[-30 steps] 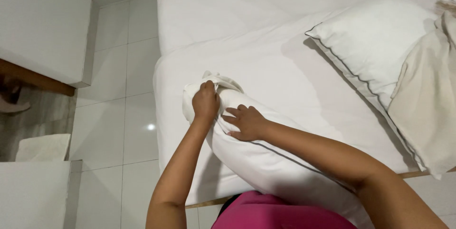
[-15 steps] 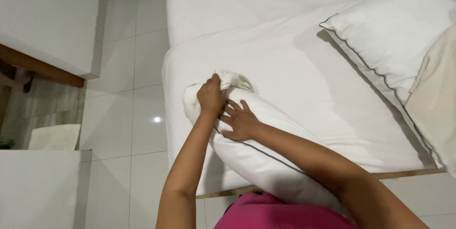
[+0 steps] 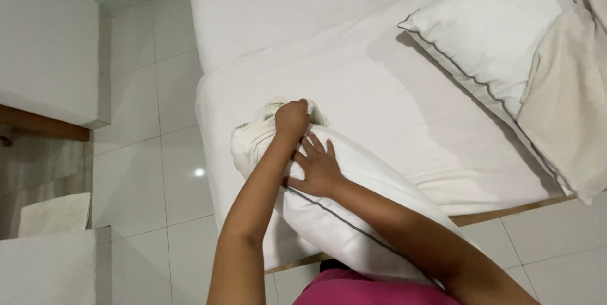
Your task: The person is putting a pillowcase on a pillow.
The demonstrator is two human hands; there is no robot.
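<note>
- The left hand (image 3: 292, 118) was clenched in a tight fist-like grip on the bunched open end of the pillowcase (image 3: 259, 134), near the middle of the view, slightly toward 9 o'clock.
- The right hand (image 3: 318, 167) lay flat on the pillow (image 3: 354, 210), fingers spread wide and holding nothing, pressing down just beside the left hand at its 5 o'clock.
- The pillow, white with a thin dark piped seam, ran from the centre toward 6 o'clock, its lower end against the person's pink garment (image 3: 373, 289).
- Its upper end, wrapped in crumpled cloth, rested on the near corner of the bed (image 3: 354, 71).
- The bed was covered by a white sheet and filled the view from 12 o'clock to 3 o'clock; a wooden edge showed beneath the mattress toward 4 o'clock.
- A second white pillow (image 3: 487, 33) with the same dark piping lay on the bed at 2 o'clock, well apart from the hands.
- A beige cloth (image 3: 569, 109) was draped over that pillow's right side at 3 o'clock.
- The white tiled floor (image 3: 136, 159) stretched along 9 o'clock, with a bright light reflection on it.
- A folded white towel (image 3: 54, 213) sat at 8 o'clock.
</note>
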